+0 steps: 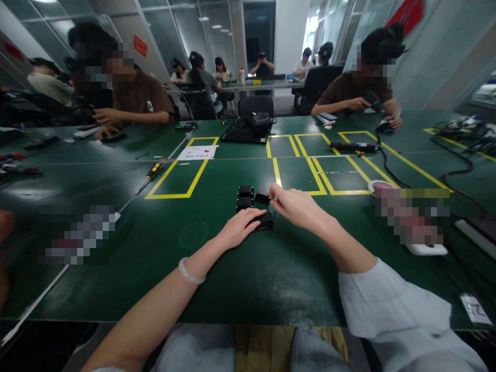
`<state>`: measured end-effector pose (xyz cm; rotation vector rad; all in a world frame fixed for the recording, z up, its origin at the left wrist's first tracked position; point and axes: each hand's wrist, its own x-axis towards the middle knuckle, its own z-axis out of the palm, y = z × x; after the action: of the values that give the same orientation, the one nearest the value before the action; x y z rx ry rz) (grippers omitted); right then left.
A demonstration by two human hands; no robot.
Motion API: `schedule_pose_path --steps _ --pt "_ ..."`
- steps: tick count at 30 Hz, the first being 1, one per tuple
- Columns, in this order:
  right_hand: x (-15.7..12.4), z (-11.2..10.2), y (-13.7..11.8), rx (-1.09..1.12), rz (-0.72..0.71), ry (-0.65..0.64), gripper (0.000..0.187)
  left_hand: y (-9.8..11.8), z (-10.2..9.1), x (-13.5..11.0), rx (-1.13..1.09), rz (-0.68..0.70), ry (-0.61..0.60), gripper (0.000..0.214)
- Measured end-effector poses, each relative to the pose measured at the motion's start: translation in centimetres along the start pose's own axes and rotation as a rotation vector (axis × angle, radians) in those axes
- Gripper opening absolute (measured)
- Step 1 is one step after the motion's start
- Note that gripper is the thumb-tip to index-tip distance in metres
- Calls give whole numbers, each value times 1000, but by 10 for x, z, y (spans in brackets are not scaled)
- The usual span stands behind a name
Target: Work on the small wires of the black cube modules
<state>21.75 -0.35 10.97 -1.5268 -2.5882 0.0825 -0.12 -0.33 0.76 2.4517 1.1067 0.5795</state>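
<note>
Several small black blocks sit close together on the green table in the middle of the head view. Two of them, a black pair (245, 198), stand in a column at the back left. My left hand (242, 227) lies with fingers stretched across a flat black block (266, 222) at the front. My right hand (296, 204) is closed in a pinch at the right end of another small black block (262, 198), which is slightly tilted. My right fingertips are partly hidden, and the blocks' exact kind is too small to tell.
Yellow tape outlines (168, 196) mark the green table (209, 289). A yellow-black screwdriver (154, 170) lies left, a black corded tool (354, 147) right. Blurred phone-like objects lie on both sides. A black tray (244, 135) stands ahead. Co-workers sit opposite, one holding a dark tool (372, 101).
</note>
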Motion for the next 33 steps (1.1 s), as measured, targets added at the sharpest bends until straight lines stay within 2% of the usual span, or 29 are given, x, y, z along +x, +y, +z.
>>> schedule_pose_path --steps 13,21,27,33 --pt "0 -1 -1 -10 17 -20 24 2 -1 0 -3 -7 1 39" --pt "0 1 0 40 -8 29 24 0 0 0 1 -3 7 39" --pt "2 1 1 7 10 -16 23 -1 0 0 -11 0 -1 39" --pt "0 2 2 20 -4 5 21 0 0 0 -18 -5 5 39"
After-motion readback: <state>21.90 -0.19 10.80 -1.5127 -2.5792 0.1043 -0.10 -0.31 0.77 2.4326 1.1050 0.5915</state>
